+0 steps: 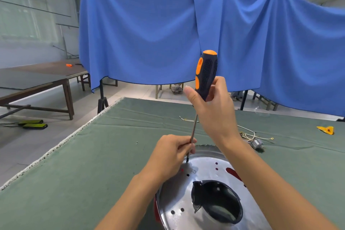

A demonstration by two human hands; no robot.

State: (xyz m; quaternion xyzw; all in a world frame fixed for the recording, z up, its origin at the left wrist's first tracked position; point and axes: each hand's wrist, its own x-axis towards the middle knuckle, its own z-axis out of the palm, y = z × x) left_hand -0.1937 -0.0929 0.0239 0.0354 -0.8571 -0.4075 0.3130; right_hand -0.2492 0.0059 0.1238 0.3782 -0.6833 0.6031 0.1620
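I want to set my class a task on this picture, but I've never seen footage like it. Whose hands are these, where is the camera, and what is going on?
There is no machine here. A person wears one wide-angle camera on the head, looking down at their own two hands. The right hand grips the orange-and-black handle of a screwdriver. The left hand pinches its shaft, steadying the tip against a shiny metal disc on a green-covered table. Farther back lie loose wires and a yellow scrap.

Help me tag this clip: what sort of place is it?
Probably a workshop: a green-clothed worktable, a blue cloth hung as a backdrop, and a screwdriver set on a metal plate.
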